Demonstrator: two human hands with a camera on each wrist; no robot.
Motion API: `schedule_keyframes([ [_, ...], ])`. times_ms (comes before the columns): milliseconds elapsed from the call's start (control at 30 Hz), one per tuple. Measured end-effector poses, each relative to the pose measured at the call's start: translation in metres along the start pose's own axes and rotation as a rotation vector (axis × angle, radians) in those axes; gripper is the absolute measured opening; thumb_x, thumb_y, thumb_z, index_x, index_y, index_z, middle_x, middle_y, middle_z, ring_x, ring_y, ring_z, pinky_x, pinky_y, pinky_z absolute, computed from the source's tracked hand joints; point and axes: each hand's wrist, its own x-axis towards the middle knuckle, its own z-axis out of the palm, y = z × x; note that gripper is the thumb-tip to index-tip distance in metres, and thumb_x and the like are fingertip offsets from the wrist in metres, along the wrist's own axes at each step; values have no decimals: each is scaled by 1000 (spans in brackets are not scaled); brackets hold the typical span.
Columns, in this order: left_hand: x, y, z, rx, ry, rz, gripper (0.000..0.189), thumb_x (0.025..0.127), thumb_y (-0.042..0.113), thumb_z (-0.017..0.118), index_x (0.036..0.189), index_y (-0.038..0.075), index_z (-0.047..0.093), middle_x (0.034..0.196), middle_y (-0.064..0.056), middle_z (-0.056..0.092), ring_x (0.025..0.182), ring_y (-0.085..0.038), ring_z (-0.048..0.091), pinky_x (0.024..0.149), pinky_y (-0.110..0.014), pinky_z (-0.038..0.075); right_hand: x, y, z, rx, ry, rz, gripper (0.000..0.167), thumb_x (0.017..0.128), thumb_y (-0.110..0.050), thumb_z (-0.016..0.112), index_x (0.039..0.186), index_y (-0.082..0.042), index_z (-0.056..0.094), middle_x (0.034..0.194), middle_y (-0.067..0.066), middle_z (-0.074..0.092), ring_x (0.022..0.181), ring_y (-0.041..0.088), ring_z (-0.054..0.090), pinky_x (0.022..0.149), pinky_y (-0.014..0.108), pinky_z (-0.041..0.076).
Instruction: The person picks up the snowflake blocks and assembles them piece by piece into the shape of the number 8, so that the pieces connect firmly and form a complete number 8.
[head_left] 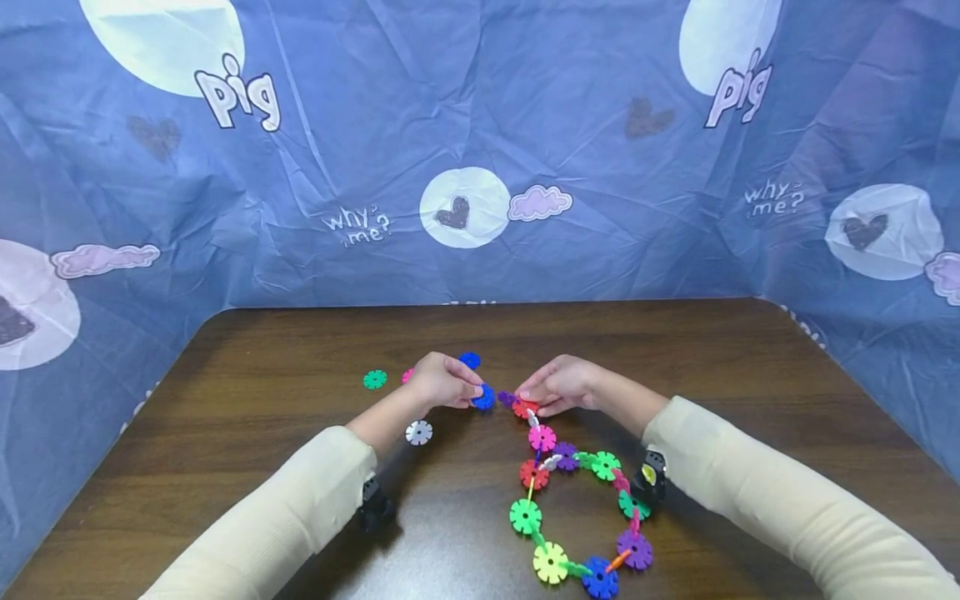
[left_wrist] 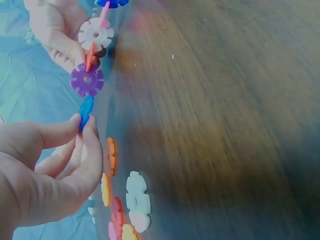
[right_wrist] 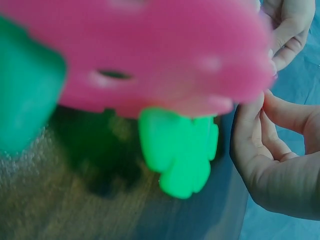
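My left hand [head_left: 441, 382] pinches a blue notched disc [head_left: 483, 397] edge-on between thumb and fingertips. In the left wrist view that disc's tip is right at the rim of a purple disc [left_wrist: 87, 80]. My right hand [head_left: 564, 383] pinches a red disc [head_left: 526, 407] that links the purple disc to a white disc [left_wrist: 95, 35]. From there a short chain runs through a pink disc [head_left: 542, 437] to a closed ring of interlocked discs, including a yellow disc [head_left: 551, 562]. The right wrist view has a blurred pink disc [right_wrist: 150, 55] close in front.
Loose discs lie by my left hand: a green disc [head_left: 375, 379], a white disc [head_left: 418, 432] and another blue disc [head_left: 470, 360]; a pink one is partly hidden behind the hand. A brown wooden table [head_left: 225, 400] meets a blue printed cloth [head_left: 480, 108] behind.
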Motion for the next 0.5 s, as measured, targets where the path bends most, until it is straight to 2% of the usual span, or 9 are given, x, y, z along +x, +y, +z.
schedule_keyframes([
  [133, 2, 2, 2, -12, -4, -14, 16, 84, 1, 71, 98, -7, 72, 92, -18, 75, 59, -5, 60, 65, -25, 60, -1, -1, 0, 6, -5, 0, 30, 94, -7, 59, 119, 9, 61, 70, -7, 67, 68, 4, 63, 66, 21, 58],
  [300, 4, 1, 3, 12, -19, -10, 16, 84, 2, 71, 98, -5, 72, 92, -17, 75, 59, -4, 60, 65, -24, 59, -1, -1, 0, 14, -19, -6, 31, 93, -5, 60, 119, 11, 60, 71, -6, 69, 69, 6, 63, 69, 23, 59],
  [500, 5, 0, 2, -5, -25, -22, 16, 84, 1, 70, 98, -7, 72, 92, -18, 75, 60, -4, 60, 67, -25, 60, 0, 2, -2, 6, -45, -27, 32, 91, -1, 61, 119, 13, 60, 74, -4, 71, 71, 6, 65, 74, 25, 59],
])
